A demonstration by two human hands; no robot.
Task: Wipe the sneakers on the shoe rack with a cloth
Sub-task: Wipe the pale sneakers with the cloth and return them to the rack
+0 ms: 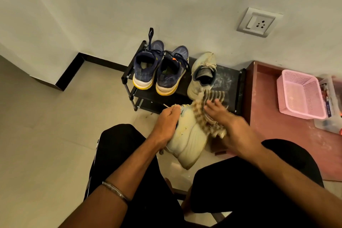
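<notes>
Pale floor tiles and a plain wall with a switch-and-socket plate (259,22) at two o'clock frame a low black shoe rack (229,77) standing against the skirting. On its top shelf sit a pair of navy running shoes with yellow soles (159,68) at twelve o'clock and, just beside them to the right, one cream sneaker on the rack (202,74). A pink plastic basket (299,94) rests on a reddish ledge at three o'clock, well apart from the work.

Its mate, the cream sneaker in hand (187,140), is held off the rack between the person's knees at the centre of the view. The left hand (166,126) is curled round the sneaker's upper edge, fingers closed near a loose lace end. The right hand (227,116) lies on a striped cloth (207,109), fingers mostly straight, pressing it against the sneaker's side; motion blur hides whether the thumb pinches the fabric.

Wiping of this shoe looks to be under way, with three shoes on the shelf apparently still to do.

Risks, as I judge them: a flat palm could let the cloth slide off and drop. The trailing end of the cloth hangs near the shelf's front edge and might snag or drag the cream sneaker on the rack forward. Hard strokes may twist the shoe out of the one-handed hold.
</notes>
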